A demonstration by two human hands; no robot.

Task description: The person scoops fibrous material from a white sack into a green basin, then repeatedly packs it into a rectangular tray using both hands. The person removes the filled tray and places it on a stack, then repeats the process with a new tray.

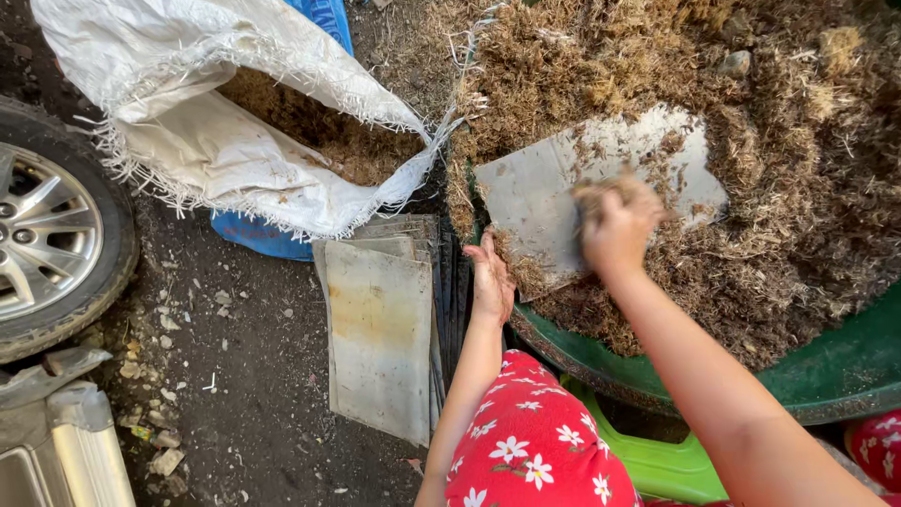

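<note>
A flat grey sheet (535,192) lies tilted on a heap of dry brown fibre (798,160) that fills a big green tub (845,371). My left hand (491,282) grips the sheet's lower left edge. My right hand (615,225) is blurred, closed around a clump of brown fibre on top of the sheet. Bits of fibre are scattered across the sheet's upper right part.
A stack of similar grey sheets (380,333) lies on the dirt ground left of the tub. An open white woven sack (216,141) holding brown fibre rests on a blue bag (258,235). A car wheel (52,235) is at the left edge. A lime-green plastic object (657,460) sits under me.
</note>
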